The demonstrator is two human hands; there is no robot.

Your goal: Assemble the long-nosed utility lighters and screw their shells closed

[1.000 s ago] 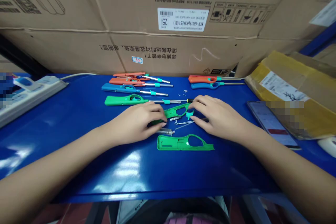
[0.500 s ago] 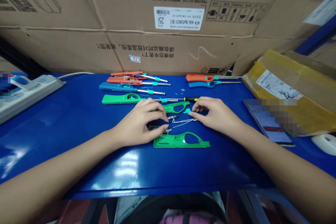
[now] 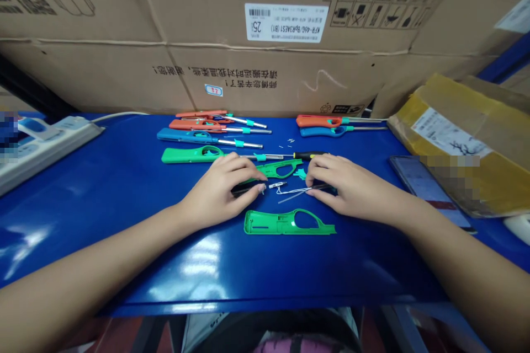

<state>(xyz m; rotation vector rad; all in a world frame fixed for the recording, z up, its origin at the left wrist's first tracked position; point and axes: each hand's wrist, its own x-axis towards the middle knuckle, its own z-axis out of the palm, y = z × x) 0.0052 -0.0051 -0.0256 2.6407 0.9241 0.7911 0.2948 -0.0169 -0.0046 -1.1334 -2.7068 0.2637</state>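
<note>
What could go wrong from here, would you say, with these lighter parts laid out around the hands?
The tiny pale pieces might scatter or get lost if brushed. The thin white wires run right up to the right hand, so they could snag or be pulled. The screwdriver lies just beyond that hand and might roll if bumped.

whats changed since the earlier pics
The left hand now pinches the metal-ended piece, which has moved away from the person, farther from the lower green shell. The right hand has moved off the teal piece to the metal tube by the white wires; whether it grips is unclear. The lower shell and the green lighter stayed put.
</note>
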